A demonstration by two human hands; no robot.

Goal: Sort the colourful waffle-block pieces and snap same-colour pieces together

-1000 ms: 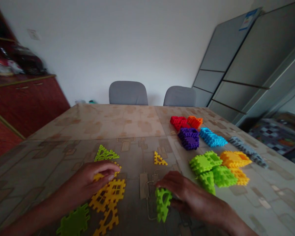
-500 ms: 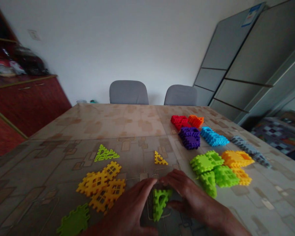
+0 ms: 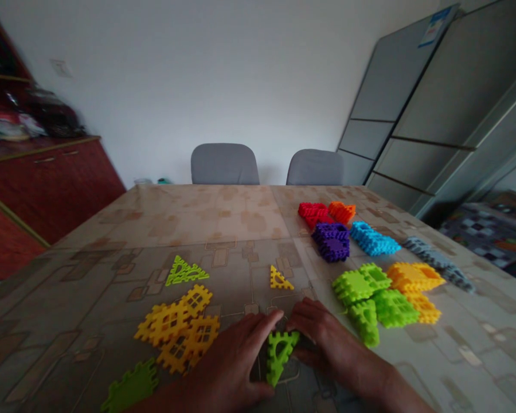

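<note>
Left hand (image 3: 236,357) brought from yellow window panels (image 3: 191,339) to left of green toothed triangle (image 3: 274,365), grip cannot be told; triangle's right edge pinched by right hand (image 3: 320,330); two-handed handling apparently begun.

Head-worn view, forward and down over the table (image 3: 223,215)

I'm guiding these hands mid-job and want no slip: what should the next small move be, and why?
I'd ease the left hand's thumb and fingers gently inward to steady the green triangle. They bracket its near and far ends, though firm contact is hard to make out, and the right hand is at its right side.
</note>
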